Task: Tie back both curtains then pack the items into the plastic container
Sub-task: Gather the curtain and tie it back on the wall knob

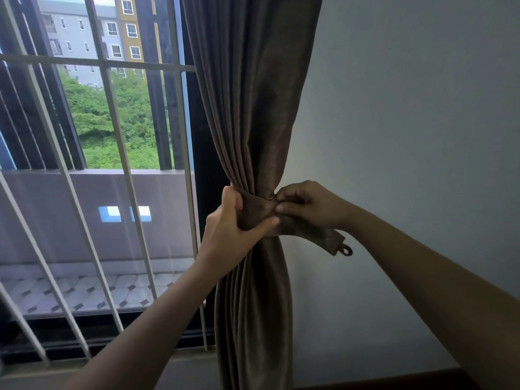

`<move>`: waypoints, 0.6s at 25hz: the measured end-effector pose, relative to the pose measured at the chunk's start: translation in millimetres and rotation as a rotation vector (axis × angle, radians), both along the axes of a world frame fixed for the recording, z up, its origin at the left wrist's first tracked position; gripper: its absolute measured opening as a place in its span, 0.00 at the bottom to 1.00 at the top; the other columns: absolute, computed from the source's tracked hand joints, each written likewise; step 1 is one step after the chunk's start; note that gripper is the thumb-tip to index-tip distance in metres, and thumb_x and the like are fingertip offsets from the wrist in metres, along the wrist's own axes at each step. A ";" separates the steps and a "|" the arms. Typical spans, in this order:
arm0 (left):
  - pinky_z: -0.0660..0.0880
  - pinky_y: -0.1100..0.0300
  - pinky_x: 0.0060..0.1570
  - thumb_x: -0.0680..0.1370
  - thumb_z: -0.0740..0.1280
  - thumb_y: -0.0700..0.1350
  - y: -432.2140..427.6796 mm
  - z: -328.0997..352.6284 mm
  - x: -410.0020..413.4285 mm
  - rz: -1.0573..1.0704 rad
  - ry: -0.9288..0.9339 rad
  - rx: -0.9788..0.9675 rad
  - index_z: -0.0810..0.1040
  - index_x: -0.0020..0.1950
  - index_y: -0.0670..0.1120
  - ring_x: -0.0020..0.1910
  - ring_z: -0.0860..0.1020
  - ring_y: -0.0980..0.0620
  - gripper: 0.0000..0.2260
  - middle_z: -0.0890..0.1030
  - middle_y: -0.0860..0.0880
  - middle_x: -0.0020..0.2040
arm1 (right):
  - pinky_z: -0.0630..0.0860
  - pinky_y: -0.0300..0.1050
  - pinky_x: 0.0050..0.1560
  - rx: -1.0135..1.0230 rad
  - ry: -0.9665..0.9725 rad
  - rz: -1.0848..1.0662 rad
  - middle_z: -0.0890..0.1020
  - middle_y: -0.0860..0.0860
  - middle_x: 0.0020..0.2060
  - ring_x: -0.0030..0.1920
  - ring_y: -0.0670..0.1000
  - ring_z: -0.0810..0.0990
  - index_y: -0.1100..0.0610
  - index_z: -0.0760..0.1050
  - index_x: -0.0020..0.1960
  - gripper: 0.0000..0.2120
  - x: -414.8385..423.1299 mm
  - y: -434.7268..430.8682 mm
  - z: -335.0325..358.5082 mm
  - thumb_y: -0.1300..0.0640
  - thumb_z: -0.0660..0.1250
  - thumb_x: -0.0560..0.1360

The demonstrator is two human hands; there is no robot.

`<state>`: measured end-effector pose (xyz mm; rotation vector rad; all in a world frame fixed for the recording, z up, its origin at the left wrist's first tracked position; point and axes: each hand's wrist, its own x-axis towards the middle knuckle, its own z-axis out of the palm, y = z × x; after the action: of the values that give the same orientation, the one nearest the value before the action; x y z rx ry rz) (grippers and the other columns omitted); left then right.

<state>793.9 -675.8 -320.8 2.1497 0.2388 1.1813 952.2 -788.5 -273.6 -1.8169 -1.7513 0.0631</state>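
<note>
A brown curtain (253,94) hangs gathered at the right edge of a window (92,130) with white bars (112,114), beside a pale wall (408,122). A matching fabric tieback (295,225) wraps the curtain at its narrowest point. The left hand (233,220) grips the gathered curtain and band from the left, fingers curled behind and thumb across the front. The right hand (306,205) pinches the band where it crosses. The band's free end, with a small loop (345,251), sticks out to the right below the right wrist.
</note>
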 end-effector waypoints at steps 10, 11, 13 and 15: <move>0.66 0.75 0.26 0.71 0.73 0.39 0.4 -7.9 19.0 0.043 -0.157 -0.020 0.63 0.45 0.44 0.32 0.73 0.66 0.18 0.66 0.59 0.32 | 0.70 0.31 0.40 0.205 0.154 -0.392 0.78 0.40 0.40 0.41 0.40 0.76 0.49 0.75 0.51 0.11 10.6 18.2 -37.0 0.46 0.69 0.71; 0.67 0.75 0.26 0.71 0.73 0.38 2.8 -9.1 20.7 0.064 -0.165 -0.019 0.63 0.45 0.45 0.32 0.73 0.67 0.18 0.66 0.59 0.32 | 0.70 0.28 0.37 0.212 0.211 -0.417 0.79 0.42 0.43 0.42 0.41 0.77 0.50 0.74 0.55 0.15 14.3 15.8 -45.2 0.45 0.69 0.71; 0.68 0.75 0.27 0.70 0.73 0.38 9.2 -12.0 22.9 0.099 -0.171 -0.015 0.62 0.45 0.45 0.32 0.73 0.66 0.18 0.66 0.58 0.31 | 0.72 0.28 0.35 0.176 0.320 -0.450 0.79 0.47 0.50 0.44 0.47 0.79 0.53 0.70 0.62 0.21 23.4 10.0 -64.3 0.46 0.68 0.73; 0.68 0.74 0.27 0.70 0.73 0.38 14.3 -14.3 23.5 0.131 -0.175 -0.001 0.62 0.44 0.45 0.32 0.73 0.65 0.19 0.66 0.57 0.31 | 0.72 0.32 0.37 0.143 0.394 -0.575 0.77 0.50 0.52 0.46 0.50 0.78 0.55 0.68 0.63 0.23 30.3 8.2 -82.8 0.45 0.66 0.74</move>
<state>817.3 -661.6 -335.2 2.0407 0.3064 1.4353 982.6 -780.2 -356.4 -1.9703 -0.9074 0.0568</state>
